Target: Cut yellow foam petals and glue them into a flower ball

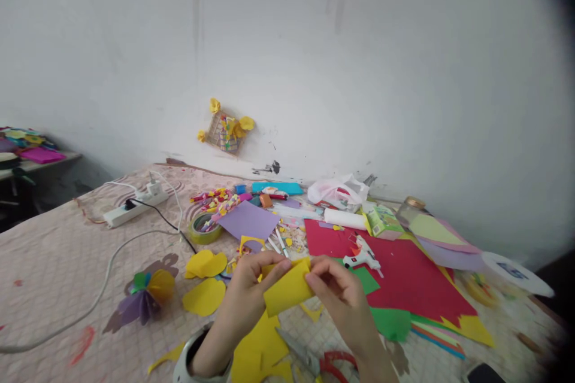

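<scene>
Yellow paper (290, 293): up off the surface, midway between the two hands; folded or curled over on itself, a second layer showing behind its top edge.
Long axis: slants across my view, low at the left end, higher at the right; it runs from one hand to the other rather than away from me.
Left hand (246, 287): touching, at the paper's left part; thumb lies along the upper edge, fingers closed on it from behind, tips partly hidden from me.
Right hand (341, 293): touching, at the upper right end; thumb and fingers pinched narrow on the corner, the remaining fingers curled in.
Nearer hand: neither by much, as I judge it; both have contact, the left reaching further along the top edge, the right only at its end.
Scissors (306, 356): below the paper, nearer me, unheld; blades point up and left, red handles beneath the right hand.
Yellow scraps (260, 344): on the surface below the paper, just beside the blades.
Yellow petals (204, 297): flat, left of the left hand.
Red sheet (404, 281): beyond and right of the right hand, glue gun (362, 257) lying on it.
Paper flower (146, 298): well apart, out to the left on the patterned surface (54, 287).
</scene>
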Demonstrator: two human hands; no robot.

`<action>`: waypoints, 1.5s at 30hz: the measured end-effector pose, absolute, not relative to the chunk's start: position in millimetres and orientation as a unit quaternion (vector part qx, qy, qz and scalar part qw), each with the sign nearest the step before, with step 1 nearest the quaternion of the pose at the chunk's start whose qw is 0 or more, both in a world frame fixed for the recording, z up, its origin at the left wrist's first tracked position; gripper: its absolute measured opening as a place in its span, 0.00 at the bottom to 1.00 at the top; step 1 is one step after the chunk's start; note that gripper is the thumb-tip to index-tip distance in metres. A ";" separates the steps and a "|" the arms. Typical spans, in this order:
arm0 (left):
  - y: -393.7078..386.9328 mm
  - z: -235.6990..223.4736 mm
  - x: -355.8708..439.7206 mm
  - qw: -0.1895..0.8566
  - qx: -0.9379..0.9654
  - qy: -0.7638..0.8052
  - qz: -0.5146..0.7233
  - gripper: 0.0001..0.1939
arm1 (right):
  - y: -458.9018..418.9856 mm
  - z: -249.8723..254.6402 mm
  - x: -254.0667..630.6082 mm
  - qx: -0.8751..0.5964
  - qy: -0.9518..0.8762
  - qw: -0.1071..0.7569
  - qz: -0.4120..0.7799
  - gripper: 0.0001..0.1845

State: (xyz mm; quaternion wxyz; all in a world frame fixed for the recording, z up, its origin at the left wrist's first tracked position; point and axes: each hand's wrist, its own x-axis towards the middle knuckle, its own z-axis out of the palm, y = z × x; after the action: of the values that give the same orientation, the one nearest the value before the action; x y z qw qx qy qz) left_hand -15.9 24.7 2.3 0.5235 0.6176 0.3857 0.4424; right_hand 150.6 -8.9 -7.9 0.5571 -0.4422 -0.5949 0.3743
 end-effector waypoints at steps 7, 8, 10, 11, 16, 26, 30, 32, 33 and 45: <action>8.4 6.5 -11.8 0.549 0.523 0.401 0.515 0.28 | -17.5 -3.1 148.1 -0.445 -0.515 0.648 0.342 0.11; 5.8 9.1 -9.9 0.570 0.521 0.375 0.514 0.26 | -19.6 -2.0 147.1 -0.444 -0.511 0.657 0.331 0.11; 1.0 14.2 -5.4 0.601 0.508 0.343 0.513 0.24 | -23.3 -0.5 144.4 -0.444 -0.510 0.668 0.312 0.11; -1.2 16.0 -3.1 0.612 0.497 0.335 0.516 0.23 | -24.8 -0.1 142.7 -0.444 -0.510 0.670 0.305 0.10; -10.7 20.3 3.5 0.606 0.458 0.336 0.557 0.17 | -31.3 2.9 132.6 -0.421 -0.505 0.687 0.310 0.11; -27.6 30.5 3.7 0.573 0.475 0.355 0.566 0.11 | -38.7 11.7 127.6 -0.407 -0.451 0.661 0.440 0.11; -27.3 29.3 1.0 0.562 0.514 0.343 0.551 0.12 | -37.2 10.5 127.9 -0.389 -0.432 0.657 0.480 0.14; -26.3 28.2 -0.7 0.572 0.517 0.339 0.539 0.12 | -37.7 8.9 127.3 -0.388 -0.434 0.656 0.481 0.09; -25.9 27.7 -1.5 0.581 0.517 0.338 0.531 0.13 | -38.2 8.0 126.8 -0.386 -0.433 0.659 0.479 0.09; -25.1 27.5 -3.1 0.587 0.524 0.335 0.518 0.12 | -37.3 3.5 126.3 -0.397 -0.436 0.658 0.468 0.11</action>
State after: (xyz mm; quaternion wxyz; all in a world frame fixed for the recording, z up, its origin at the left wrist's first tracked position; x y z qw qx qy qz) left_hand -3.1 -25.1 27.5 0.5870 0.5242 0.3354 0.5179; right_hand 126.3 -37.3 3.5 0.6584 -0.3969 -0.4356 0.4682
